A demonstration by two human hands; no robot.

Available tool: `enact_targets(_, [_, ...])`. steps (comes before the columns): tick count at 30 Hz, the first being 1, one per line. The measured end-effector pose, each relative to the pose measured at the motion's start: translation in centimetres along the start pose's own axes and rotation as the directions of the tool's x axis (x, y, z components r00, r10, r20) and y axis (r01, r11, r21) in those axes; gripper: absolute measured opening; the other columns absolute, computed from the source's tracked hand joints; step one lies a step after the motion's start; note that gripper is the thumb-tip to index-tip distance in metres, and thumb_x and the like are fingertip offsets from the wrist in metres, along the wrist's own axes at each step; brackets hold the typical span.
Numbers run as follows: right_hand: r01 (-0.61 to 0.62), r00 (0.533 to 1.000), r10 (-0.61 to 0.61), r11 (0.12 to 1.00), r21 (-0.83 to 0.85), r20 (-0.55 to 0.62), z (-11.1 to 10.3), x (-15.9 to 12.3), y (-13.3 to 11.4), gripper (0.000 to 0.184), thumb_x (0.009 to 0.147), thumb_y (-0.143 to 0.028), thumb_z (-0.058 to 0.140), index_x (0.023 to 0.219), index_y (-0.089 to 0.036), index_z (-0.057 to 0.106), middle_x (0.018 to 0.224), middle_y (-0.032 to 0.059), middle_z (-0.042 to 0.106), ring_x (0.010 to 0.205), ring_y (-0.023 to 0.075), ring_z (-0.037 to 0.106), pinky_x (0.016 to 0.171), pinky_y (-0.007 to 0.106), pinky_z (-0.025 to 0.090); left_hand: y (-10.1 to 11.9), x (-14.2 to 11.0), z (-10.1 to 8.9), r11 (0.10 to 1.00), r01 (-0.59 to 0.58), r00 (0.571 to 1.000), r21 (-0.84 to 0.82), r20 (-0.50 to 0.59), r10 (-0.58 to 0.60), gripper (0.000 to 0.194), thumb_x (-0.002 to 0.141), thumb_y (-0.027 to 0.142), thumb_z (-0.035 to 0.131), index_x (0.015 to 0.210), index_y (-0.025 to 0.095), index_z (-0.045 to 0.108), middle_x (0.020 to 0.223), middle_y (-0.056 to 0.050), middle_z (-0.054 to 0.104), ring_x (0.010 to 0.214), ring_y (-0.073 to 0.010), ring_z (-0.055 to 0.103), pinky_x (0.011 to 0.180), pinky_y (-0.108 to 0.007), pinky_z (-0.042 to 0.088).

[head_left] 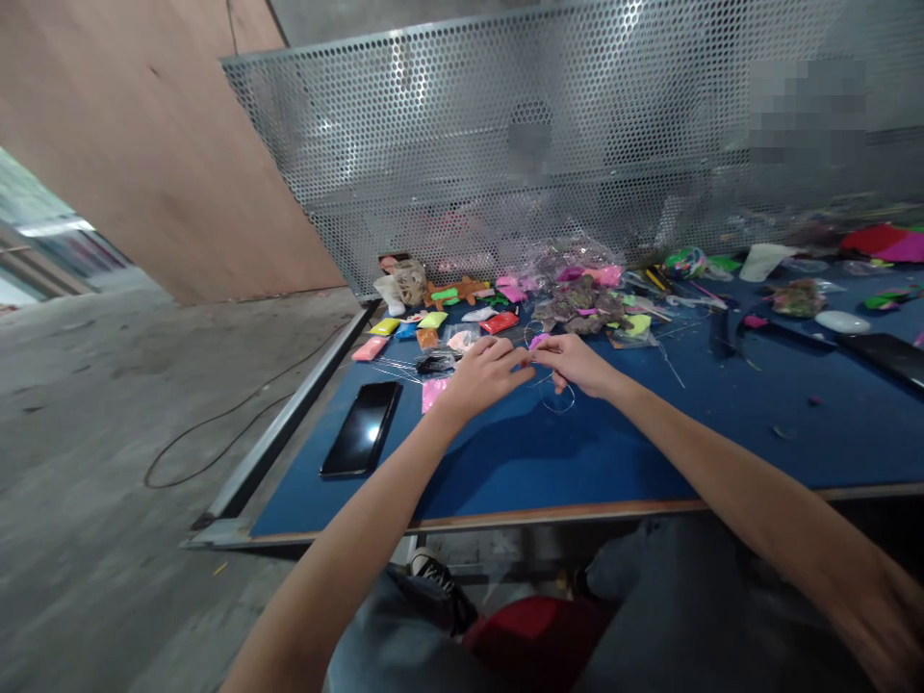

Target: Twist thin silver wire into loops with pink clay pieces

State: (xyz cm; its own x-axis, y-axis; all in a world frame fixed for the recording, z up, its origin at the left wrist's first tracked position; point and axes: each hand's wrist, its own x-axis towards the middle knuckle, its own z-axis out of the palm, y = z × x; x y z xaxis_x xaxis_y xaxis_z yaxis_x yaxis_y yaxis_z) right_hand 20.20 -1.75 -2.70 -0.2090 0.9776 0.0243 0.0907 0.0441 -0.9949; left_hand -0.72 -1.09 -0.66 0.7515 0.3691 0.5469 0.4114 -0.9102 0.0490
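Note:
My left hand (491, 373) and my right hand (579, 366) meet above the blue table, fingertips pinched close together. A thin wire (573, 397) runs from between them and hangs in a loop below my right fingers. Both hands appear closed on this wire, though the exact pinch points are partly hidden by the fingers. A small purple piece (538, 341) shows just behind the fingertips; whether it is attached to the wire I cannot tell. A pink packet (433, 393) lies beside my left wrist.
On the blue table (498, 481) a black phone (362, 428) lies at the left. Behind the hands are colored packets, including a red one (500, 322), and a grey-brown clump (581, 306). A perforated metal panel (462, 125) stands along the back. A white cup (765, 261) is far right.

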Motion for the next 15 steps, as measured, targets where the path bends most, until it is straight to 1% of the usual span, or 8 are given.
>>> enact_targets(3, [-0.059,0.998,0.058,0.996,0.061,0.023,0.3,0.0,0.1,0.017,0.085,-0.03,0.071,0.087,-0.018,0.061,0.053,-0.0095,0.045,0.03,0.0056,0.041,0.031,0.021,0.044,-0.3,0.1,0.3,0.999,-0.034,0.998,0.014,0.048,0.034,0.025,0.1,0.025,0.049,0.098,0.029,0.074,0.108,-0.008,0.07,0.1,-0.0224,0.057,0.09,-0.039,0.039])
enact_targets(7, [-0.137,0.99,0.133,0.986,0.1,0.046,0.7,0.1,0.1,0.015,0.085,-0.027,0.07,0.084,-0.018,0.058,0.053,-0.0097,0.046,0.031,0.0062,0.042,0.034,0.024,0.05,-0.5,0.2,0.7,0.979,-0.122,0.986,0.166,0.136,0.1,0.031,0.103,0.024,0.041,0.101,0.026,0.071,0.106,-0.008,0.07,0.103,-0.0234,0.055,0.09,-0.04,0.037])
enact_targets(9, [-0.156,0.987,0.152,0.983,0.094,0.053,1.1,0.2,0.2,0.015,0.084,-0.025,0.07,0.082,-0.018,0.057,0.051,-0.0098,0.045,0.031,0.0072,0.043,0.035,0.025,0.052,-0.4,0.2,0.8,0.971,-0.145,0.982,0.192,0.15,0.117,0.033,0.104,0.022,0.038,0.098,0.025,0.071,0.105,-0.008,0.07,0.102,-0.0229,0.055,0.092,-0.041,0.037])
enact_targets(12, [-0.131,0.991,0.129,0.99,0.054,0.045,1.4,0.3,0.6,0.015,0.083,-0.026,0.069,0.082,-0.018,0.057,0.05,-0.0098,0.045,0.031,0.008,0.043,0.035,0.025,0.051,-0.4,0.1,0.9,0.975,-0.168,0.977,0.146,0.155,0.145,0.032,0.103,0.02,0.04,0.094,0.024,0.07,0.109,-0.007,0.069,0.097,-0.0207,0.056,0.094,-0.04,0.038])
enact_targets(13, [-0.11,0.993,0.109,0.994,0.026,0.043,1.4,0.3,0.7,0.014,0.084,-0.027,0.069,0.082,-0.018,0.057,0.05,-0.0097,0.045,0.031,0.0078,0.043,0.034,0.025,0.049,-0.4,0.1,1.0,0.975,-0.179,0.975,0.129,0.158,0.158,0.03,0.103,0.022,0.042,0.092,0.024,0.069,0.11,-0.007,0.069,0.096,-0.0204,0.056,0.093,-0.04,0.038])
enact_targets(15, [-0.055,0.998,0.056,0.997,-0.049,0.033,1.3,0.4,1.0,0.014,0.085,-0.029,0.067,0.083,-0.019,0.058,0.051,-0.0087,0.046,0.031,0.0073,0.041,0.032,0.022,0.041,-0.6,0.0,1.1,0.972,-0.198,0.971,0.125,0.162,0.176,0.027,0.102,0.028,0.045,0.09,0.024,0.069,0.109,-0.007,0.069,0.096,-0.0208,0.056,0.092,-0.04,0.039])
